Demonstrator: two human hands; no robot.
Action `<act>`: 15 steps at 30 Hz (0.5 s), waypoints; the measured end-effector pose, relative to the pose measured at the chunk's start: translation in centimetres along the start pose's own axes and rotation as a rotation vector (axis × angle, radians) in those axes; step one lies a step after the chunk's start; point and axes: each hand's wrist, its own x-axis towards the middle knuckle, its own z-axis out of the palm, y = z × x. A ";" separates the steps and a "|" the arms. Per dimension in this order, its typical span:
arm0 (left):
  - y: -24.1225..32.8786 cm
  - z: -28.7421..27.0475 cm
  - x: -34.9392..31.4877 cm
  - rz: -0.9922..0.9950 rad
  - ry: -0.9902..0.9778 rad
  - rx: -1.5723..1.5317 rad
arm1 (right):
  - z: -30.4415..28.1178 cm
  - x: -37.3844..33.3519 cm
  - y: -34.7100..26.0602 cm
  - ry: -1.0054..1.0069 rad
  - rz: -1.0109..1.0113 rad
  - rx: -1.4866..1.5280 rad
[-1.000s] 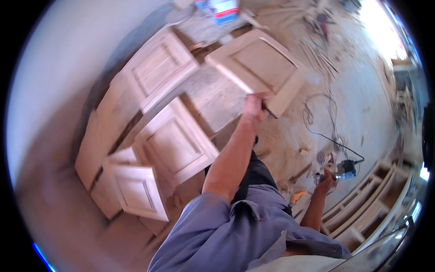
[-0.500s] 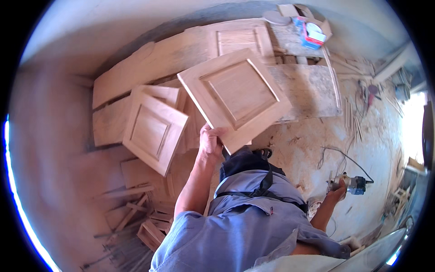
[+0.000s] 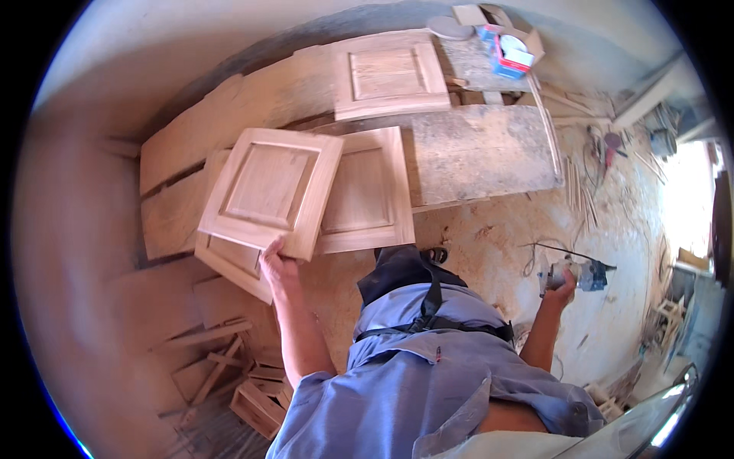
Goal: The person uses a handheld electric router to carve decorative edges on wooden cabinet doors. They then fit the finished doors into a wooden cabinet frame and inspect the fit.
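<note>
Left hand: fingers grasped a square pale-brown wooden panel
Panel shift: swung leftward, overlapped other wooden panels
Right hand: gripped grey-and-blue power tool, well apart

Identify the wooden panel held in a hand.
The panel whose near edge is in the left hand; the other panels, partly covered by it or farther off, are in neither hand.

Held panelled door shows smooth, matt wood; bench top is rough, stained wood; power tool appears metal and dark plastic; shirt is matt cloth
</note>
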 end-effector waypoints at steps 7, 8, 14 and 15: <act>3.9 4.1 1.5 -0.047 0.288 0.507 | 0.4 -0.1 1.8 0.133 0.083 0.111; 5.0 4.5 2.8 0.075 0.354 0.704 | 0.0 0.1 2.7 0.153 0.124 0.138; -2.1 26.5 6.5 0.556 -0.305 0.792 | 0.3 0.6 4.3 0.309 0.083 0.153; -4.1 29.5 10.1 0.571 -0.419 0.906 | 1.5 -0.4 4.3 0.333 0.094 0.132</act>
